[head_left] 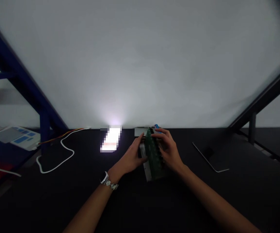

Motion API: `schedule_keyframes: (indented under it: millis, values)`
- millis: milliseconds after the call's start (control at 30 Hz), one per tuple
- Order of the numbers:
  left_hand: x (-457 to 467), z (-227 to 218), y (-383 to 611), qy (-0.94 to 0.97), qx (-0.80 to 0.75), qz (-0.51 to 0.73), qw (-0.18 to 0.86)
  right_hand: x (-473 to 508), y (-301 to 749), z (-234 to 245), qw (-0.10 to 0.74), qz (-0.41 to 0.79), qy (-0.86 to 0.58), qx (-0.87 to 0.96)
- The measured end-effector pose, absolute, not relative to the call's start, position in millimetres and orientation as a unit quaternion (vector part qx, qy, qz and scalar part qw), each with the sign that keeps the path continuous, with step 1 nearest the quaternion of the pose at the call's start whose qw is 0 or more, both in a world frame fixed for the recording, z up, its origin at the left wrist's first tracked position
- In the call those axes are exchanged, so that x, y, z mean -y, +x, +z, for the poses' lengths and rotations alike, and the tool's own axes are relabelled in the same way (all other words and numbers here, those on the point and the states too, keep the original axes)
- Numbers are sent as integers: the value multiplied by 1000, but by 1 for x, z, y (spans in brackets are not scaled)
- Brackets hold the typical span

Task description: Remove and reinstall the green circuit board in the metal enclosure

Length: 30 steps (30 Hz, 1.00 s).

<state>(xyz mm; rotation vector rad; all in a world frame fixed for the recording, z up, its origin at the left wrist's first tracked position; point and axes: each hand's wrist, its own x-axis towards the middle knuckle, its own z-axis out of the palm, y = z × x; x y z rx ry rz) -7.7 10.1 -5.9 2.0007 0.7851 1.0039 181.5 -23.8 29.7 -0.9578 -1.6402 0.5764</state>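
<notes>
A green circuit board (pixel 153 155) stands tilted on edge between my two hands, with a row of dark parts along its right side. Against its left side lies a pale metal plate (pixel 147 171). My left hand (pixel 133 157) grips the left side, thumb and fingers bent round the plate and board. From the right, my right hand (pixel 169 147) holds the board by its dark parts, its upper fingers curled over the top. Behind the fingers shows a small blue item (pixel 157 128), too covered to name. A light-coloured flat piece (pixel 140 131) lies behind the board.
Left of my hands is a brightly lit, pixelated rectangle (pixel 111 139). A white cable (pixel 67 149) curves across the black table (pixel 130 207). At right lies a bent metal rod (pixel 206 159). Blue frame bars (pixel 21 68) and a sheet with blue patches (pixel 16 137) are at far left.
</notes>
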Motion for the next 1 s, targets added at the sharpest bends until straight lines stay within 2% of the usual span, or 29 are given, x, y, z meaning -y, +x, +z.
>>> schedule_keyframes:
  millis: [233,433,533,633,833,1000]
  values:
    - [-13,-15,12,780,-297,439,333,31,175,31,523,269,-378,715]
    - [-19,-8,11,792,-324,448,257,38,186,34,527,374,-366,669]
    - [-18,-1,3,795,-336,451,226,34,194,28,536,380,-425,623]
    - [-14,7,-6,798,-339,454,206,28,205,22,493,376,-497,607]
    - [-6,16,-16,798,-342,454,201,24,215,22,454,367,-506,635]
    - [-5,20,-14,764,-335,507,215,23,215,25,466,469,-465,590]
